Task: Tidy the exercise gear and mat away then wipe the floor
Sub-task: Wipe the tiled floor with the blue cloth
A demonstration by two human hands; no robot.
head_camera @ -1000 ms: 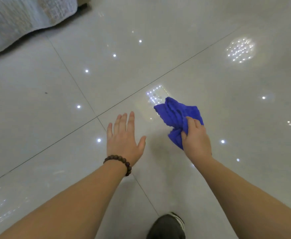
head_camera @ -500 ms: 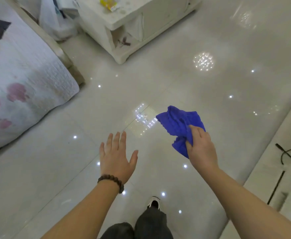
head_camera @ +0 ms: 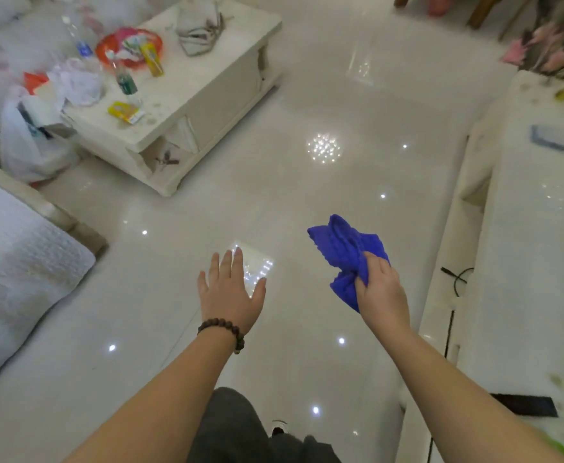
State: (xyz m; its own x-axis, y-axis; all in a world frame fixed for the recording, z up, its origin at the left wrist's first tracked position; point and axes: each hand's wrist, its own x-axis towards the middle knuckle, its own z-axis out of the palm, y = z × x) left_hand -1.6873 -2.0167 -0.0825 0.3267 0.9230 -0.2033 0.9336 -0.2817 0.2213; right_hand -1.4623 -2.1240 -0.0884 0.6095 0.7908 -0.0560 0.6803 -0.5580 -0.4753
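Since the earlier frames, the view has lifted from bare tiles to the wider room; both hands hold the same pose. Glossy floor [head_camera: 307, 202] runs open ahead, bounded by the white coffee table [head_camera: 190, 95] at upper left, the quilted bed edge [head_camera: 23, 262] at left, and a long white cabinet [head_camera: 524, 262] at right. Left hand [head_camera: 230, 295] hovers palm down, fingers straight and spread, grasping nothing. Right hand [head_camera: 381, 292] grips the bunched blue cloth [head_camera: 344, 252], held above the floor.
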